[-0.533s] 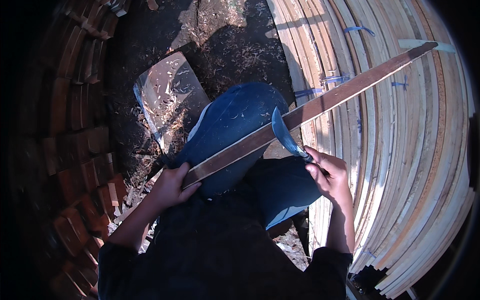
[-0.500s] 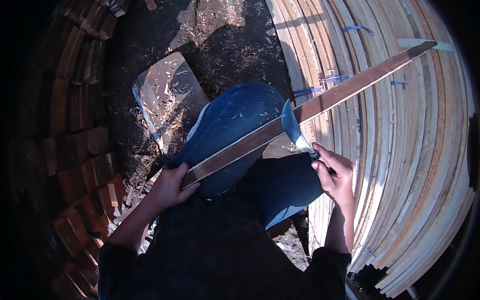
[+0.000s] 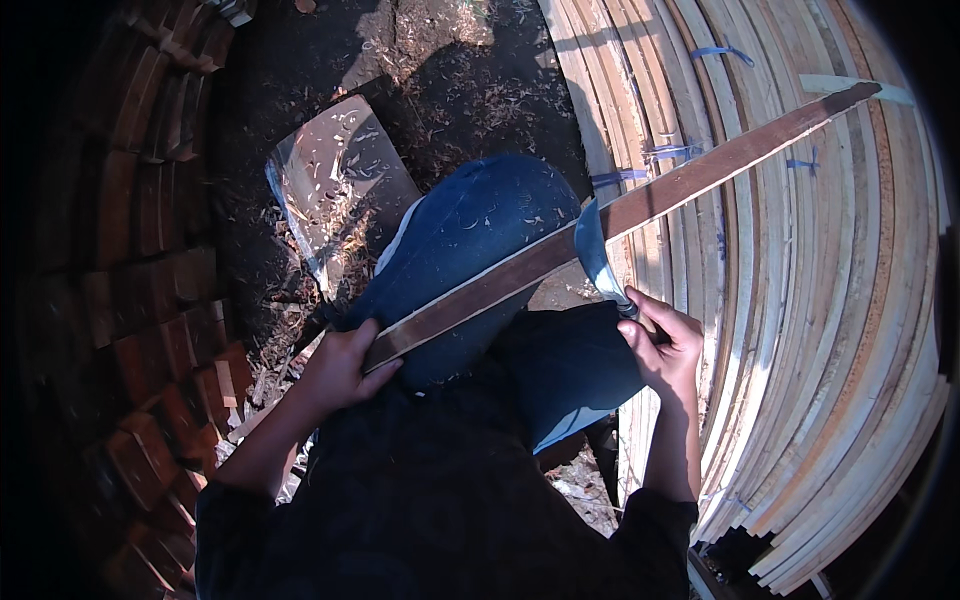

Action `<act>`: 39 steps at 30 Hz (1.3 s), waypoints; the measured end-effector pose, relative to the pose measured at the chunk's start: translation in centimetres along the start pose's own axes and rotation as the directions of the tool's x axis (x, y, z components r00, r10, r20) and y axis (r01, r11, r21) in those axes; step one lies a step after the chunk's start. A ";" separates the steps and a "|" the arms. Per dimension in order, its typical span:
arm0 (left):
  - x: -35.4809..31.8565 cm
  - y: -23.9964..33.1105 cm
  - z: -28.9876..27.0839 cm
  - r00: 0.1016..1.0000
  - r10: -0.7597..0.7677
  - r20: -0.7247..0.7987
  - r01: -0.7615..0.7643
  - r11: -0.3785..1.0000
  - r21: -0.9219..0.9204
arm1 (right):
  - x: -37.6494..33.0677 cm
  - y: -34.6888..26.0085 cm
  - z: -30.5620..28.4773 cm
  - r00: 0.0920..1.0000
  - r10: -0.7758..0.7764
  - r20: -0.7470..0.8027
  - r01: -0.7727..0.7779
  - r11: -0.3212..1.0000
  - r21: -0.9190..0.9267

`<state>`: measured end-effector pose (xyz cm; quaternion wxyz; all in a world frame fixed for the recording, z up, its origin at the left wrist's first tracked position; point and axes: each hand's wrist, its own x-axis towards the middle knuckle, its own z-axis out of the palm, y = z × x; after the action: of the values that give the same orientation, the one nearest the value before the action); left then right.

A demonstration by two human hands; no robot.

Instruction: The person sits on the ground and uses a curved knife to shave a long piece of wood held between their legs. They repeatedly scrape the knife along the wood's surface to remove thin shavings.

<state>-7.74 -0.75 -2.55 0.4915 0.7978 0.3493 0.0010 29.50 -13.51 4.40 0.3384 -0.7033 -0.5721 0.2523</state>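
A long, flat strip of dark brown wood point(image 3: 500, 282) with pale edges slants across my raised knee, from low left to far right. My left hand point(image 3: 345, 370) is closed round its near end, thumb and fingers gripping it. In my right hand point(image 3: 668, 338) is a curved knife point(image 3: 594, 250) with a dark handle, partly hidden by the fingers. The curved blade lies across the strip just right of the knee; whether its edge bites into the wood cannot be made out. The strip's far end reaches over the pile of pale strips.
A large pile of long pale wood strips point(image 3: 800, 300), marked with blue ties point(image 3: 722, 53), fills the right side. Stacked reddish-brown wood blocks point(image 3: 150, 400) line the left. Ahead, a board point(image 3: 365, 165) strewn with shavings lies on the dark ground point(image 3: 480, 100), where more shavings are scattered.
The knife has shifted slightly right along the strip, and its blade looks turned more upright. My left hand keeps its grip on the near end. The view has moved a little.
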 end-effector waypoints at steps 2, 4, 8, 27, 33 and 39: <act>0.2 0.2 -0.1 1.000 -0.011 0.005 0.011 1.000 0.003 | 0.0 -0.7 0.1 0.912 0.326 -0.249 -0.211 0.893 0.397; 0.2 0.3 -0.1 1.000 -0.014 0.004 0.014 1.000 0.007 | -0.2 -0.8 0.6 0.893 0.389 -0.228 -0.304 0.893 0.332; -0.1 0.1 0.3 1.000 0.008 -0.024 -0.008 1.000 0.006 | -0.1 -0.9 -0.2 0.997 0.071 0.042 -0.075 0.993 0.090; 0.4 -0.1 0.5 1.000 0.020 -0.015 -0.020 1.000 0.000 | -0.5 -1.3 0.6 0.888 0.341 -0.310 -0.081 0.777 0.624; -0.1 0.0 0.5 0.999 0.023 -0.024 -0.022 0.999 0.023 | -0.8 -1.1 0.4 0.980 0.193 -0.046 -0.172 0.943 0.285; 0.1 -0.5 0.6 0.998 0.049 -0.049 -0.047 0.999 0.025 | -1.6 -1.2 3.9 0.937 0.250 0.242 -0.307 0.922 0.236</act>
<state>-7.68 -1.05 -3.28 0.4730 0.8115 0.3420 0.0284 25.47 -14.23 2.74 0.3302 -0.6949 -0.4579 0.4455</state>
